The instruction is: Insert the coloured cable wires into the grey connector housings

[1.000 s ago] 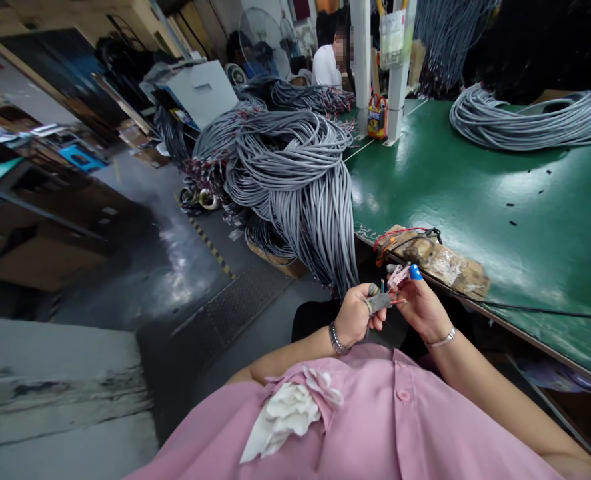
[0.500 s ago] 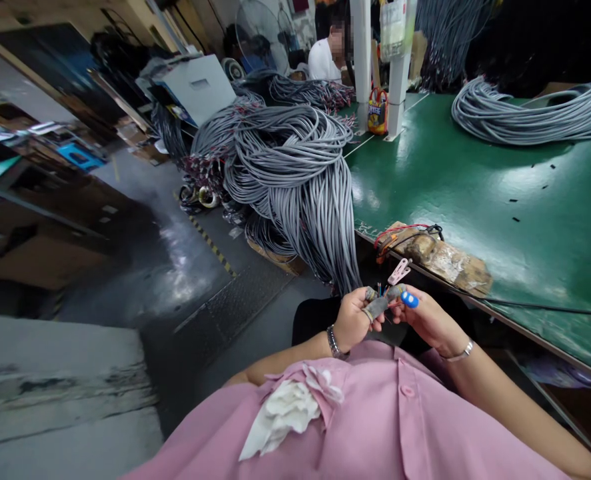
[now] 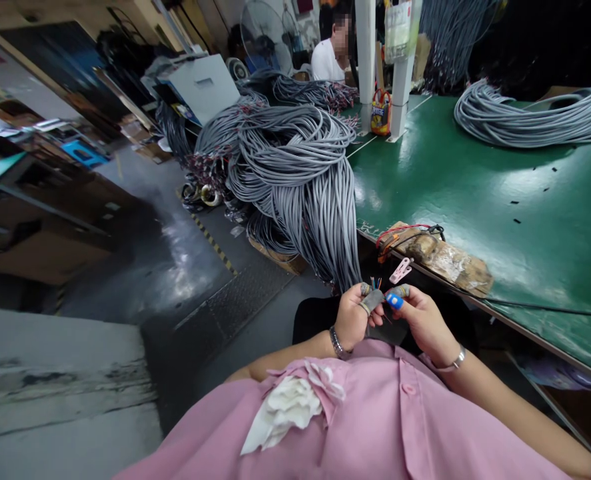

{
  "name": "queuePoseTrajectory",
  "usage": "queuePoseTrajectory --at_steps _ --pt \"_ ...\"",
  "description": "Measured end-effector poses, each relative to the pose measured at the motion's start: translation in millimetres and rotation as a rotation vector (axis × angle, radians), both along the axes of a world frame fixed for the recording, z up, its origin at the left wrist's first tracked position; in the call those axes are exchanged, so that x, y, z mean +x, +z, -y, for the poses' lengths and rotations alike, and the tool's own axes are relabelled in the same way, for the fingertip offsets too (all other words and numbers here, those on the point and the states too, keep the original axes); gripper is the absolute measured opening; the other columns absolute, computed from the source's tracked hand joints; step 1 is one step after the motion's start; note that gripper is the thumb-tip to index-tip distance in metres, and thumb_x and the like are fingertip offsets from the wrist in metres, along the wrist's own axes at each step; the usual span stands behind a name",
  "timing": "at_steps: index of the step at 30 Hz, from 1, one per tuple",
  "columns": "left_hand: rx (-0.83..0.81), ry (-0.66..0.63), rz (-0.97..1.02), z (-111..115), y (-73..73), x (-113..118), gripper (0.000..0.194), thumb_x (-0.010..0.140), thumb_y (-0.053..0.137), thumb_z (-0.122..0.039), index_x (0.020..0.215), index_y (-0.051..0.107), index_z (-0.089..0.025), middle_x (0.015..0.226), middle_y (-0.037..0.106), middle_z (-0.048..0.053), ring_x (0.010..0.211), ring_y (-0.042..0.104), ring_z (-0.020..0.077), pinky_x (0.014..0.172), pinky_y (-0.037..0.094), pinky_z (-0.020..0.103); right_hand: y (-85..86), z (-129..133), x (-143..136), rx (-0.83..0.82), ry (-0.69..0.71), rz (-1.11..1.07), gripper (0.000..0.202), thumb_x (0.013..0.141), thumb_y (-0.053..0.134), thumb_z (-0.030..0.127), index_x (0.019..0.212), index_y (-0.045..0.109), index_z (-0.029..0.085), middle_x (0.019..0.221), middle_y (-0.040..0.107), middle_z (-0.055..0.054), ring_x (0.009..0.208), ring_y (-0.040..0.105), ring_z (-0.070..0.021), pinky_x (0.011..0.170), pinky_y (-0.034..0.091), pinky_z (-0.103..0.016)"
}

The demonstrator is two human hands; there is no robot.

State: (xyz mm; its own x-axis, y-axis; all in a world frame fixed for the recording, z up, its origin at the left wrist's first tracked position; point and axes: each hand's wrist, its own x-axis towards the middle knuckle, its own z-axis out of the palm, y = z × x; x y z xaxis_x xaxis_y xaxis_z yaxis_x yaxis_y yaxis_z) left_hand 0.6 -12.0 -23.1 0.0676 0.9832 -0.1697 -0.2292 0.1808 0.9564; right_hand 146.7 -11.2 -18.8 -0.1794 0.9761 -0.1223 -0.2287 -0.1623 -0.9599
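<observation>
My left hand (image 3: 354, 315) is closed, with grey covers on thumb and finger. It grips a bunch of thin coloured wires (image 3: 376, 283), whose loose ends stick up above the thumb. Close beside it, my right hand (image 3: 422, 321) is pinched, wearing a grey finger cover and a blue thumb cover (image 3: 394, 301). Whatever lies between those fingertips is too small to make out. Just beyond the hands, a pink clip (image 3: 401, 271) hangs by the edge of the bench.
Grey cable bundles (image 3: 295, 143) are heaped left of the green bench (image 3: 425, 180). On its near edge sits a taped block (image 3: 448, 262) with red and black leads. A cable coil (image 3: 530, 120) lies farther back. Behind the white post (image 3: 365, 60) is a person (image 3: 328, 60).
My right hand has shifted slightly left, and its blue thumb now meets the fingertip near the left thumb. The coloured wire ends show more clearly above my left hand.
</observation>
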Motion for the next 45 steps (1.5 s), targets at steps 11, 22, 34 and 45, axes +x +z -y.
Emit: queuePoseTrajectory --at_steps 11,22,34,45 --pt "0.012 -0.179 -0.078 4 5.4 -4 0.034 0.079 0.061 -0.047 0.072 0.051 -0.016 0.056 0.060 -0.001 0.041 0.054 0.0084 0.037 0.037 0.017 2.4 2 -2 0.004 -0.066 -0.016 0.017 0.076 0.070 0.030 0.073 0.058 0.018 0.064 0.054 0.003 0.057 0.043 -0.0094 0.056 0.034 -0.024" --pt "-0.013 -0.134 0.002 5 3.9 -4 0.033 0.075 0.067 -0.045 0.072 0.051 -0.016 0.055 0.059 -0.001 0.039 0.053 0.0082 0.036 0.035 0.017 10.1 4 -9 0.016 -0.052 -0.033 0.019 0.078 0.068 0.033 0.073 0.057 0.019 0.063 0.055 0.003 0.057 0.046 -0.0101 0.056 0.036 -0.024" --pt "-0.071 -0.032 0.186 -5 21.0 0 0.033 0.071 0.069 -0.043 0.070 0.049 -0.017 0.051 0.054 -0.005 0.033 0.042 0.0046 0.032 0.024 0.017 -17.5 -18 15 -0.219 -0.080 -0.253 0.047 0.081 0.048 0.064 0.084 0.065 0.020 0.075 0.061 -0.004 0.059 0.051 -0.0137 0.054 0.045 -0.026" --pt "-0.063 -0.064 0.129 -9 19.0 10 0.031 0.074 0.067 -0.041 0.070 0.049 -0.016 0.052 0.055 -0.004 0.034 0.044 0.0048 0.032 0.023 0.017 -11.0 -37 3 0.064 -0.228 -0.063 0.040 0.083 0.054 0.056 0.073 0.065 0.019 0.062 0.055 0.000 0.054 0.044 -0.0116 0.052 0.036 -0.025"
